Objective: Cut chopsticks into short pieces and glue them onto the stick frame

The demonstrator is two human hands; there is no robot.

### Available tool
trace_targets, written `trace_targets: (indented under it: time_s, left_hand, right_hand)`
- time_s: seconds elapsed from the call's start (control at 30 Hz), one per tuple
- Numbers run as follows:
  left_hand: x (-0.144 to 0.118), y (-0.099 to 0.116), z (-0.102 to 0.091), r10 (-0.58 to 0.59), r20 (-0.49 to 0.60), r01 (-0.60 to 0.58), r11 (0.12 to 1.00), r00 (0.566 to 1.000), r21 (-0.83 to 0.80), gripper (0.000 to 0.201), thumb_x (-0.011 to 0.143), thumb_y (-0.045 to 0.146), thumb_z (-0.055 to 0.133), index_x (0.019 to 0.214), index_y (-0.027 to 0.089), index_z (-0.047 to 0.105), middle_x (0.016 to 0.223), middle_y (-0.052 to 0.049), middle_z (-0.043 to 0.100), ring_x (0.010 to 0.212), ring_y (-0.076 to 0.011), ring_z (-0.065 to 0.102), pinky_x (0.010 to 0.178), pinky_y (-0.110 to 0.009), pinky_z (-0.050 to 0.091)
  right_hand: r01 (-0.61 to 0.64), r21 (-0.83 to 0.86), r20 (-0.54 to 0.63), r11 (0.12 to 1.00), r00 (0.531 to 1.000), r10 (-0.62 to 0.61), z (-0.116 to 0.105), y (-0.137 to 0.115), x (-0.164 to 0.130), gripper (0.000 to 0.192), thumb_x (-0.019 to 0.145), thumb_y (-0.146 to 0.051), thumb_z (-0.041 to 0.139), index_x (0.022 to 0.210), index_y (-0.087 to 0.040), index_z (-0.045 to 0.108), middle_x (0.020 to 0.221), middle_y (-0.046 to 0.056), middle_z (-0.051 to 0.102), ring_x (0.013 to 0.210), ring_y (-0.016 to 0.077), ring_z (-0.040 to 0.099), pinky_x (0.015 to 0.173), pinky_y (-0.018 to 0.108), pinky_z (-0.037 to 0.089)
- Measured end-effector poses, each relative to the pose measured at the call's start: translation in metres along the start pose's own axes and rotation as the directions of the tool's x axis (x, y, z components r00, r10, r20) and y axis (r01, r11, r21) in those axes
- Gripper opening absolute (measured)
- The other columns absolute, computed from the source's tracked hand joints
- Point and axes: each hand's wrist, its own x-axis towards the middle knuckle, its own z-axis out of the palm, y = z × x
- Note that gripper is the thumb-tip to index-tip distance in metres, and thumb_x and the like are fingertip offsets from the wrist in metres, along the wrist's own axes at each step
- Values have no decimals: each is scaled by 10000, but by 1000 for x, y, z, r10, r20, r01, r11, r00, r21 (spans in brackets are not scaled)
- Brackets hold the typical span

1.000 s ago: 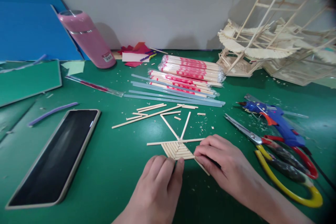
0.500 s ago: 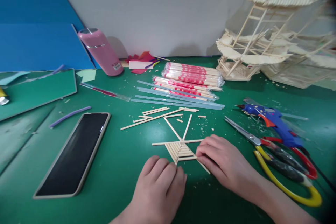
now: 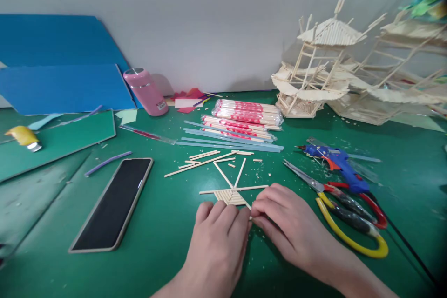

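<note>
A small web-like frame of thin wooden sticks lies flat on the green table, with spokes spreading from its centre and one side filled by rows of short sticks. My left hand is closed, knuckles up, over the frame's near edge; its fingertips and whatever they hold are hidden. At the near right corner, my right hand pinches the end of a wooden stick between thumb and fingers. The two hands almost touch. Loose sticks and short cut bits are scattered just beyond the frame.
Scissors and a blue glue gun lie to the right, a phone to the left. Behind are clear glue sticks, wrapped stick bundles, a pink bottle and a stick-built tower model.
My left hand has moved up and right over the frame's near edge, close to my right hand. The camera view has shifted, showing more of the back wall.
</note>
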Motion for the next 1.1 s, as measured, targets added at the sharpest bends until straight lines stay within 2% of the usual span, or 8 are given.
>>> trace_targets:
  time_s: [0.27, 0.5, 0.6, 0.67, 0.73, 0.83, 0.97, 1.1]
  left_hand:
    - [-1, 1, -1, 30, 23, -30, 1000, 999, 0, 218, 834, 103, 355, 824, 151, 567, 672, -54, 536, 571, -185, 453, 527, -304, 334]
    - [0, -1, -1, 20, -20, -23, 991, 1000, -135, 233, 818, 94, 354, 865, 128, 580, 698, -78, 551, 606, -193, 502, 522, -295, 419]
    - [3, -3, -4, -29, -57, 12, 964, 998, -267, 207, 830, 113, 385, 899, 137, 579, 757, -79, 569, 661, -178, 532, 573, -271, 444]
    - [7, -4, -9, -88, -45, 63, 914, 995, -400, 180, 845, 138, 404, 875, 157, 581, 783, -63, 574, 693, -158, 538, 614, -242, 441]
    - [12, -5, -14, -174, 12, 155, 847, 985, -509, 177, 858, 188, 420, 800, 174, 586, 714, -27, 552, 647, -135, 512, 593, -217, 415]
    - [20, -6, -20, -338, 134, 342, 691, 932, -637, 214, 849, 291, 465, 732, 173, 600, 637, 0, 498, 599, -121, 446, 545, -212, 357]
    - [31, -4, -22, -484, 338, 501, 259, 807, -826, 243, 810, 377, 527, 777, 154, 618, 634, 9, 463, 599, -101, 392, 548, -208, 323]
    - [41, 0, -21, -475, 418, 442, -66, 775, -895, 226, 770, 375, 591, 777, 150, 617, 558, 46, 392, 521, -64, 308, 496, -188, 257]
  right_hand:
    - [27, -29, -37, 999, 999, -28, -4, -2, -5, 155, 889, -201, 383, 846, -181, 531, 836, 36, 533, 785, 171, 443, 700, 332, 368]
    - [6, -32, -64, 999, 998, -8, -9, -6, -4, 153, 885, -208, 391, 860, -205, 542, 850, 24, 556, 806, 166, 483, 719, 325, 402]
    - [-92, 0, -207, 996, 974, 90, -19, 6, -19, 138, 872, -230, 422, 966, -234, 522, 957, 24, 555, 893, 156, 508, 785, 307, 420]
    - [-251, -18, -353, 968, 907, 228, -24, 22, -41, 175, 868, -261, 416, 1021, -240, 498, 1013, 40, 547, 937, 166, 520, 812, 311, 432]
    - [-456, -53, -423, 888, 816, 394, -25, 41, -70, 216, 855, -321, 422, 1045, -241, 485, 1046, 58, 537, 934, 191, 537, 794, 334, 459]
    - [-612, -205, -408, 763, 762, 502, -20, 67, -108, 375, 816, -316, 423, 1179, -223, 413, 1180, 106, 458, 1022, 251, 507, 792, 395, 473]
    - [-634, -373, -421, 677, 766, 486, -14, 85, -127, 471, 754, -263, 417, 1204, -123, 416, 1174, 159, 476, 1060, 293, 481, 838, 437, 443]
    - [-677, -415, -359, 608, 735, 574, -19, 88, -113, 532, 704, -252, 427, 1200, -59, 448, 1133, 180, 521, 1032, 321, 504, 815, 441, 448]
